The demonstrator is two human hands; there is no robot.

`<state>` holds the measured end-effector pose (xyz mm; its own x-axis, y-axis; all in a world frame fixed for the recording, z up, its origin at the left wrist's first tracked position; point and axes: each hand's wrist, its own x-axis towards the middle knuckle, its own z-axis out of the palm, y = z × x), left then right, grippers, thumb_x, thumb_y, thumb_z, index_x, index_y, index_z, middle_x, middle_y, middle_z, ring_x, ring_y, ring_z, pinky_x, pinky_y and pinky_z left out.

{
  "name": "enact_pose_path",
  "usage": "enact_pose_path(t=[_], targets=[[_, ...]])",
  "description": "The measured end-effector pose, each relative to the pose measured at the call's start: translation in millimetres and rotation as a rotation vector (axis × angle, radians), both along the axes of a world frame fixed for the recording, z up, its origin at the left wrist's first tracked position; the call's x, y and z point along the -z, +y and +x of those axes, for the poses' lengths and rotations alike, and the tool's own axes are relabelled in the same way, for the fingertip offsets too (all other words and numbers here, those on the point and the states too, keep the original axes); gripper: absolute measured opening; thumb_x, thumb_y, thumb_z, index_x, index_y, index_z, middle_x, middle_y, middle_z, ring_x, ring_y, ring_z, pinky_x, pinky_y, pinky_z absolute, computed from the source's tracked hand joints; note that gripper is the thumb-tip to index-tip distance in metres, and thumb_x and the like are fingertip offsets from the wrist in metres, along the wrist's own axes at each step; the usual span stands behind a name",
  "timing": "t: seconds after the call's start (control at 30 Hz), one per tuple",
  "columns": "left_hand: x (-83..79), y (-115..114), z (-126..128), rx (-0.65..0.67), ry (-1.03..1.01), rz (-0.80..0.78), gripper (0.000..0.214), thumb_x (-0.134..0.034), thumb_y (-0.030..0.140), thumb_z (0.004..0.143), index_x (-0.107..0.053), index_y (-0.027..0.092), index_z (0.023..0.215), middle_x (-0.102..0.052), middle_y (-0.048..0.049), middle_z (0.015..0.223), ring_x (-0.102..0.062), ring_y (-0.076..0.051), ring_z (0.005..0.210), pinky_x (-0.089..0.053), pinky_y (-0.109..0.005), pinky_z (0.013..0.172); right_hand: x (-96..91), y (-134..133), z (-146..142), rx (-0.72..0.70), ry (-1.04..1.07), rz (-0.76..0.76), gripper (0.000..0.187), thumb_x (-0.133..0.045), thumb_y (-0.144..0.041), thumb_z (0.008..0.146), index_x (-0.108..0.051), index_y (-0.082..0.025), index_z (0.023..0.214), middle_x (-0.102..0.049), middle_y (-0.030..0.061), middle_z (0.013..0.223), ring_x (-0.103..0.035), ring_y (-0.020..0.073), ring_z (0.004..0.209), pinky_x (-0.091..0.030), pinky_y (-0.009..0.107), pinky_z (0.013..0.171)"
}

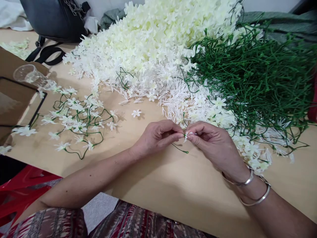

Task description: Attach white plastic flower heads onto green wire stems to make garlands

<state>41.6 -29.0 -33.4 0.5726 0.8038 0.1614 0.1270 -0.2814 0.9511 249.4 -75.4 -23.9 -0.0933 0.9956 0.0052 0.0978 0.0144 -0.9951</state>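
Note:
My left hand [162,135] pinches a thin green plastic stem [180,148], one end of which hangs below the fingers. Right beside it, fingertips nearly touching, my right hand [209,140] is closed on a small white artificial flower [186,136] at the stem's tip. Fingers hide part of the flower. Beyond both hands spreads a big heap of white and cream artificial petals [148,43], with white stamen pieces [170,86] along its near edge. Green stems [257,72] are piled to the right.
Stems bearing white flowers [79,115] lie at the left, near a tipped clear plastic cup [31,75] and a cardboard box [15,92]. A loose white flower [136,113] rests mid-table [153,185]. A black bag [54,19] stands at the back left. Red plastic [27,185] shows below the table.

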Motion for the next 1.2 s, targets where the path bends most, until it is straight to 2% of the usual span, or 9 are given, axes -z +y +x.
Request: enact_pose_path(t=[0.23,0.43,0.57,0.67,0.87,1.07,1.2], targets=[[1.7,0.5,1.4,0.008,0.009,-0.011,0.029,-0.071,0.045,0.098,-0.078,0.017,0.094,-0.075,-0.0061,0.082,-0.066,-0.012,0.070,-0.050,-0.023,0.065,-1.0,0.4,-0.2,-0.012,-0.030,-0.025,0.016,-0.079,-0.039,0.089,-0.072,-0.028,0.081,-0.075,0.0023,0.081,-0.067,0.0188,0.075,-0.056,0.033,0.067],[-0.3,-0.5,2.9,0.033,-0.086,-0.219,0.038,-0.073,0.055,0.095,-0.076,0.017,0.095,-0.075,-0.0062,0.084,-0.072,-0.014,0.073,-0.058,-0.026,0.071,4.7,-1.5,-2.0,0.044,-0.015,-0.021,0.017,-0.080,-0.042,0.088,-0.073,-0.027,0.084,-0.073,0.0020,0.079,-0.064,0.0190,0.071,-0.054,0.035,0.066],[-4.3,-1.5,4.3,0.025,-0.143,-0.279,0.040,-0.076,0.056,0.092,-0.075,0.016,0.093,-0.074,-0.0049,0.080,-0.071,-0.013,0.074,-0.058,-0.025,0.073,0.4,-0.5,-6.7,0.037,0.056,-0.045,0.016,-0.080,-0.045,0.089,-0.072,-0.031,0.085,-0.074,0.0021,0.081,-0.067,0.0221,0.075,-0.058,0.040,0.071],[-6.0,-1.3,5.3,0.016,-0.195,-0.315,0.038,-0.077,0.054,0.092,-0.074,0.016,0.092,-0.073,-0.0036,0.079,-0.070,-0.012,0.075,-0.057,-0.024,0.075,-3.2,-0.5,-7.1,0.032,0.098,-0.074,0.018,-0.078,-0.047,0.091,-0.072,-0.030,0.094,-0.074,0.0016,0.085,-0.070,0.0208,0.079,-0.060,0.039,0.076],[-7.1,1.9,5.1,-0.039,-0.261,-0.366,0.040,-0.079,0.055,0.090,-0.070,0.016,0.088,-0.069,-0.0011,0.076,-0.066,-0.010,0.070,-0.056,-0.023,0.073,-0.2,-4.5,1.5,0.120,0.107,-0.040,0.024,-0.071,-0.048,0.097,-0.074,-0.028,0.110,-0.077,0.0029,0.100,-0.073,0.0189,0.094,-0.060,0.036,0.090],[-6.9,-0.2,3.9,-0.006,-0.184,-0.322,0.033,-0.077,0.048,0.093,-0.072,0.016,0.092,-0.071,-0.0028,0.079,-0.066,-0.011,0.072,-0.054,-0.022,0.072,-1.2,-1.1,-3.0,0.086,0.078,-0.024,0.019,-0.080,-0.041,0.090,-0.075,-0.026,0.100,-0.076,0.0020,0.090,-0.070,0.0170,0.082,-0.061,0.032,0.076],[-7.4,-0.7,3.3,0.014,-0.084,-0.221,0.032,-0.075,0.048,0.095,-0.074,0.016,0.090,-0.072,-0.0048,0.079,-0.065,-0.012,0.072,-0.051,-0.023,0.069,2.2,0.4,-4.9,0.025,0.110,0.035,0.017,-0.079,-0.037,0.090,-0.070,-0.024,0.085,-0.074,0.0025,0.087,-0.070,0.0170,0.083,-0.061,0.032,0.078]])
